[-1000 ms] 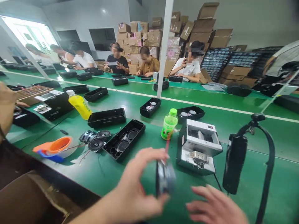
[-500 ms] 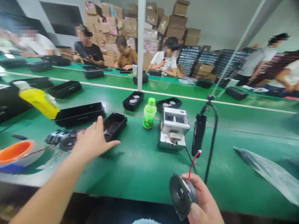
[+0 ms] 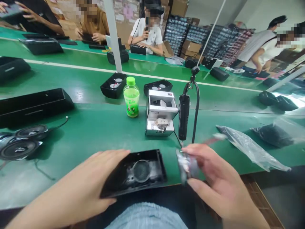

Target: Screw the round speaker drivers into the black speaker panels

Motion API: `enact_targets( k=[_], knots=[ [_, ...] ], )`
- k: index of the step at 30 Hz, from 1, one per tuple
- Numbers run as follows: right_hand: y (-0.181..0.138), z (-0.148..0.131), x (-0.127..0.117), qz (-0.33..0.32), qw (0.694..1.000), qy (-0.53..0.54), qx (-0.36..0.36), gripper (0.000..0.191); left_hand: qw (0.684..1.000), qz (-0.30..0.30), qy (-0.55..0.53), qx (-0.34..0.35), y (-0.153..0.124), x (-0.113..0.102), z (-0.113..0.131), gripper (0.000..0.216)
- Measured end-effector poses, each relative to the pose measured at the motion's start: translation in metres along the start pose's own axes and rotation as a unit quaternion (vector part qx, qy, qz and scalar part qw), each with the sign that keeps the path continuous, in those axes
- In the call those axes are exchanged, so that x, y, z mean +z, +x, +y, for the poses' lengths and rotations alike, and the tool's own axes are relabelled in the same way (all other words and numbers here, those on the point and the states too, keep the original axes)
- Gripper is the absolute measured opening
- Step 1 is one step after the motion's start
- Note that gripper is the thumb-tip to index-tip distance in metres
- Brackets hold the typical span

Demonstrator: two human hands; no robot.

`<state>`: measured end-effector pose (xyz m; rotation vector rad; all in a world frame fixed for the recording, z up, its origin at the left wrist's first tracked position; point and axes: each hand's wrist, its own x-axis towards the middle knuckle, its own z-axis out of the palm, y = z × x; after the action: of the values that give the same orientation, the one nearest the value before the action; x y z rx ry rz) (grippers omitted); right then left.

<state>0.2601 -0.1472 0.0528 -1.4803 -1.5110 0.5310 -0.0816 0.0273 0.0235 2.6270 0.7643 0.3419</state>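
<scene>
My left hand (image 3: 95,181) grips the left end of a black speaker housing (image 3: 152,178), which lies open side up at the table's front edge. Inside it a round mesh-covered opening shows. To the right, my right hand (image 3: 214,178) holds a loudspeaker (image 3: 187,165) by its magnet side, just off the housing's right end. The speaker is turned edge-on and blurred, and its red wire with a white plug (image 3: 220,136) trails to the right. More loose speakers (image 3: 21,148) lie on the table at the left.
Behind the housing stand a green-capped bottle (image 3: 131,98), a white-and-grey screw feeder (image 3: 161,114) and a hanging black electric screwdriver (image 3: 184,117). Plastic bags (image 3: 252,146) lie to the right. A long black housing (image 3: 35,106) is at the left. Several people sit across the green table (image 3: 90,127).
My left hand has taken hold of the small black housing and brought it right and towards me. My right hand has raised the speaker and turned it beside the housing. The view has swung right.
</scene>
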Motion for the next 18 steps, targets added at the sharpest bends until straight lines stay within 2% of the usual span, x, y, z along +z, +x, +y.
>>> enact_targets(
  k=[1,3,5,8,14,18],
  knots=[
    [0.015,-0.002,0.003,-0.057,0.996,-0.062,-0.022,0.047,0.999,-0.046,-0.001,0.015,0.015,0.007,0.008,0.089],
    [0.041,-0.004,0.013,-0.147,0.977,-0.151,-0.041,0.048,0.996,-0.075,-0.001,0.038,0.041,0.018,0.015,0.092],
    [0.058,0.0,0.023,-0.213,0.956,-0.197,-0.04,0.046,0.997,-0.068,0.006,0.041,0.055,0.024,0.016,0.096],
    [0.071,0.009,0.037,-0.289,0.925,-0.246,-0.038,0.045,0.997,-0.068,0.014,0.046,0.056,0.029,0.011,0.107],
    [0.081,0.025,0.049,-0.378,0.874,-0.302,-0.035,0.045,0.998,-0.028,0.038,0.03,0.04,0.032,0.004,0.136],
    [0.079,0.029,0.049,-0.403,0.859,-0.313,-0.032,0.042,0.999,-0.03,0.006,0.031,0.039,0.032,0.003,0.133]
  ],
)
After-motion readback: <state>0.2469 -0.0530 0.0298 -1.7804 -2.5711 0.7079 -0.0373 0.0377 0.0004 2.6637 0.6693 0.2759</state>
